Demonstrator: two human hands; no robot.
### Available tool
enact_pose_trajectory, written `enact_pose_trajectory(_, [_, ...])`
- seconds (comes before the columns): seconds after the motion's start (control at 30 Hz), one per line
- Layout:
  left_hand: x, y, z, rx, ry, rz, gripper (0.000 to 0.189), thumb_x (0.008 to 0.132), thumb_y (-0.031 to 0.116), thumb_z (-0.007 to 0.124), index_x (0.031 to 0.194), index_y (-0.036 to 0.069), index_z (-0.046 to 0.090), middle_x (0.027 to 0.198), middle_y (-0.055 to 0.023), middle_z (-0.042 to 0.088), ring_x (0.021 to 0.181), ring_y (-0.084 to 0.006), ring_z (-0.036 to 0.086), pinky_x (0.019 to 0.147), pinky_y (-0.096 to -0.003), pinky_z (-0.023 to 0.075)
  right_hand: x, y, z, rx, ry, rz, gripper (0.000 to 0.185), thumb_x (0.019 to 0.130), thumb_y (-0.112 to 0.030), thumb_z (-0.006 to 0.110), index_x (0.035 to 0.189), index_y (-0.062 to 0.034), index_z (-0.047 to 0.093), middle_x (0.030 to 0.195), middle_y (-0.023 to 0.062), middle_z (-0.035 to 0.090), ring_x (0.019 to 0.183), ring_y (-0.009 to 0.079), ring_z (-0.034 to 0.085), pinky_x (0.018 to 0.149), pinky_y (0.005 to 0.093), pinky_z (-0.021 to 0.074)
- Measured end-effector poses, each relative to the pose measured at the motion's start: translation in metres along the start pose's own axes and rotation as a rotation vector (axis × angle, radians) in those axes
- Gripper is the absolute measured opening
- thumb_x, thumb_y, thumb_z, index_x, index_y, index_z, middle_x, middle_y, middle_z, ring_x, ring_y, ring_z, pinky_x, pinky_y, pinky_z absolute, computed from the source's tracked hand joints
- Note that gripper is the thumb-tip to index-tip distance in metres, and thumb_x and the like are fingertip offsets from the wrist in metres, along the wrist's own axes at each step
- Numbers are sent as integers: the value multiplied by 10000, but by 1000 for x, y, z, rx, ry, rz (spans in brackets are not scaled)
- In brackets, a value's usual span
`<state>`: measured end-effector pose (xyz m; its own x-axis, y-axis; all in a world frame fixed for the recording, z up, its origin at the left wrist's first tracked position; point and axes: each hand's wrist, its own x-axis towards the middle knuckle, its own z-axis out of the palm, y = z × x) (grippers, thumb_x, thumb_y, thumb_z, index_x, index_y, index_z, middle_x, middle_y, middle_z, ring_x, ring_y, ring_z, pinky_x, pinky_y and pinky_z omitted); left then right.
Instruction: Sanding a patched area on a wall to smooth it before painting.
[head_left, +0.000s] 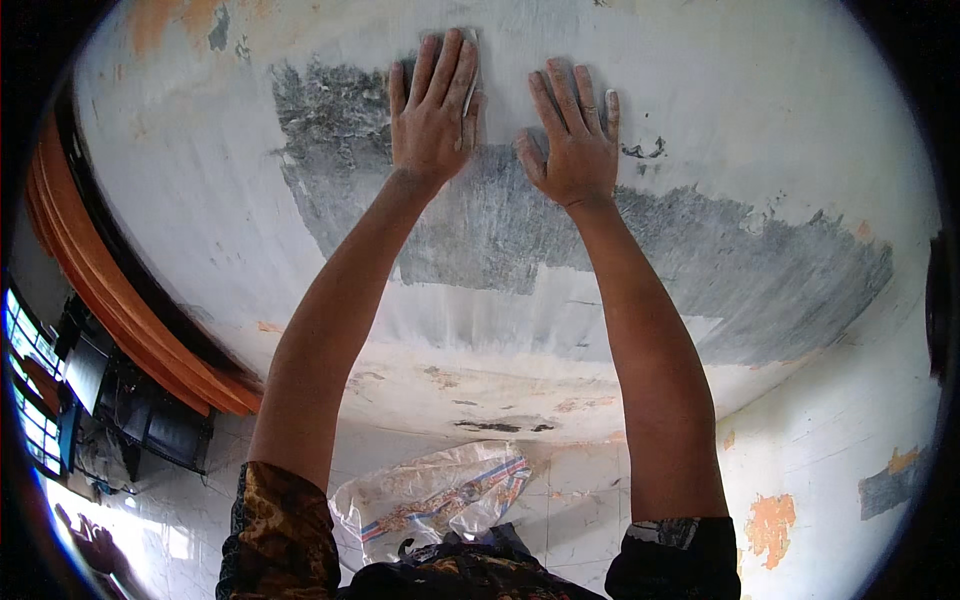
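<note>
My left hand presses palm-down on a painted wall whose coating is worn and patchy. Beneath its fingers lies a thin sheet, possibly sandpaper, with a pale edge showing beside the forefinger and thumb. The thumb is tucked along that edge; the rest of the sheet is hidden. My right hand rests flat against the same wall with its fingers spread and no object visible in it. A rough grey bare patch runs under and below both hands. Pale dust coats the fingers.
Below the wall, a crumpled woven plastic sack lies on the tiled floor. An orange curtain hangs at left, near a dark metal rack. A side wall with peeling paint meets this one at right.
</note>
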<state>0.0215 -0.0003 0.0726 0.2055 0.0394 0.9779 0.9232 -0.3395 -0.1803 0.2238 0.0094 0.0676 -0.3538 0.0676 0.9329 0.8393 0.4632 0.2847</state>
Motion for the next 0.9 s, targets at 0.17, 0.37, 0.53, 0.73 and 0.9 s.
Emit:
enact_pose_trajectory(0.17, [-36, 5, 1, -3, -33, -21, 590, 1012, 259, 480, 1564, 135, 310, 1638, -63, 252, 1514, -308, 208, 1185, -579, 134, -1, 2, 0, -7, 22, -3, 676, 889, -418, 576, 1520, -262, 394, 1620, -19, 295, 1498, 268, 256, 1187, 589, 172])
enact_pose_trajectory(0.37, [-56, 2, 0, 37, -145, -25, 616, 1008, 270, 491, 1572, 135, 282, 1643, -70, 233, 1521, -313, 177, 1186, -588, 121, 0, -1, 0, 9, 21, -1, 670, 888, -403, 576, 1517, -259, 400, 1620, -15, 296, 1497, 264, 259, 1190, 584, 164])
enact_pose_trajectory(0.53, [1, -8, -2, 29, 23, 19, 585, 1022, 285, 470, 1563, 136, 305, 1639, -65, 245, 1511, -315, 209, 1188, -583, 121, 0, 0, 2, -2, 35, -7, 674, 879, -408, 581, 1513, -265, 402, 1604, -21, 321, 1474, 251, 304, 1181, 588, 196])
enact_pose_trajectory(0.73, [-80, 9, -4, -4, -163, -27, 607, 996, 261, 525, 1556, 136, 327, 1634, -87, 257, 1513, -333, 201, 1177, -598, 140, 0, 2, 3, -18, 45, -11, 672, 874, -399, 588, 1508, -264, 411, 1608, -23, 314, 1478, 254, 299, 1180, 591, 197])
enact_pose_trajectory(0.9, [-75, 5, -4, -11, -193, -51, 607, 998, 257, 522, 1558, 135, 322, 1636, -78, 253, 1516, -326, 193, 1172, -616, 130, -2, 1, 3, -17, 35, -6, 663, 875, -404, 582, 1501, -253, 419, 1605, -22, 321, 1477, 259, 301, 1176, 594, 198])
